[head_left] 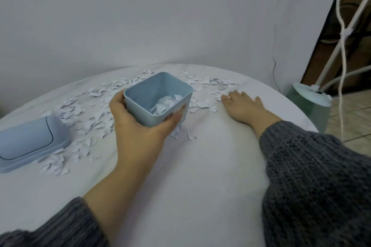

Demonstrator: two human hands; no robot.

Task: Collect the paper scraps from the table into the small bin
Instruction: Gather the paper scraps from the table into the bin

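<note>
A: We see the left hand [138,124] wrapped around the small bin [160,98], thumb on its left wall and fingers [174,118] curled across the near wall. The bin is light blue, open at the top and tilted toward us, in the far middle of the table [200,166], and we can make out a little heap of white scraps on its floor.

B: And the right hand [244,105]? We read it as released: palm down, fingers stretched flat on the white cloth toward the far right edge of the table, gripping nothing, with its fingertips just beside some scraps.

A: Agreed. The paper scraps [84,118] lie mostly left of the bin, spreading from the far edge down toward the near left. A thinner band runs along the far edge behind the bin and reaches the right hand.

B: At the left edge we also see the bin's lid [30,142], the same light blue, lying flat with scraps around its near and right sides.

A: Both forearms come out of grey knitted sleeves [313,182]. The near half of the table carries only those arms.

B: Whether the bin's base touches the cloth we cannot tell.
</note>
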